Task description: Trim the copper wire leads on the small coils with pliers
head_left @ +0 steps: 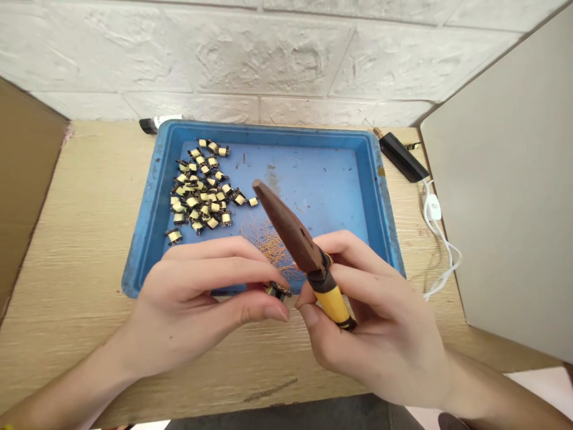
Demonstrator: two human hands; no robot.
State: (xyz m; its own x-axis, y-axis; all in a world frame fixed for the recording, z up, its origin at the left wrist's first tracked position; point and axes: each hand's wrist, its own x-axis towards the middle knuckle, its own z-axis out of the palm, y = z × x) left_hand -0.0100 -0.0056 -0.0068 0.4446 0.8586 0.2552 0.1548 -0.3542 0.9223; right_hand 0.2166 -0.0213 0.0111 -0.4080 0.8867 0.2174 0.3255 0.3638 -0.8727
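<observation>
My left hand [203,295] pinches a small black and yellow component [278,291] between thumb and fingers, just in front of the blue tray [147,221]. My right hand [371,316] grips long-nose pliers [295,236] with yellow handles, their rusty jaws pointing up and to the left over the tray; its thumb and forefinger also reach toward the component. A heap of several similar components [201,188] lies in the tray's left part. A tangle of thin copper wire [271,245] lies in the tray near its front edge.
The tray rests on a wooden table [85,239] against a white brick wall. A black tool with a white cable [403,158] lies to the tray's right. Cardboard panels stand at the left [22,197] and right [510,197].
</observation>
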